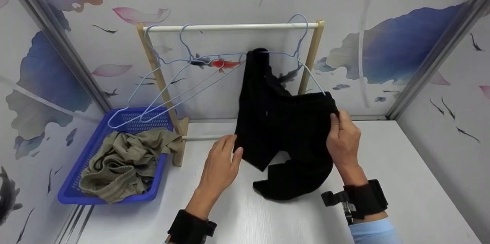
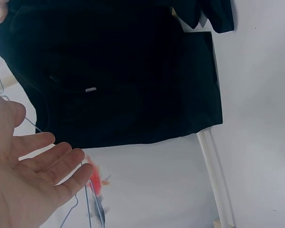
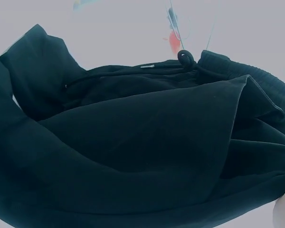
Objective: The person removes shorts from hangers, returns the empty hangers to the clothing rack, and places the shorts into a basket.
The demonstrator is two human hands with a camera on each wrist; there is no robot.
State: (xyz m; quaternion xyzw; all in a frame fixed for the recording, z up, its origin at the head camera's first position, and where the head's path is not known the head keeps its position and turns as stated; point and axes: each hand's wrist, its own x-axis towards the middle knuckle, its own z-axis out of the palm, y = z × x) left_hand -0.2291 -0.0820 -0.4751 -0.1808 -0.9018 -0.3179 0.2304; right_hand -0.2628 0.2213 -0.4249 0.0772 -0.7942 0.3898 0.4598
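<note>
Black drawstring trousers (image 1: 294, 125) hang from a light blue wire hanger (image 1: 312, 75) at the right end of the rack. One waistband end is raised at the hanger's left side; the other lies over its right tip. My right hand (image 1: 344, 142) pinches the waistband's right end, thumb in front. In the right wrist view, the elastic waist and a looped drawstring (image 3: 185, 59) show above a folded leg. My left hand (image 1: 220, 167) is beside the trousers' left edge, its fingers (image 2: 69, 175) loosely extended and nothing in the palm.
A wooden rack with a white rail (image 1: 237, 27) stands at the back. Two more blue hangers (image 1: 153, 98) hang on its left side. Below them, a blue plastic basket (image 1: 67, 194) holds crumpled khaki clothing (image 1: 126, 160). Patterned walls enclose the white table (image 1: 386, 183).
</note>
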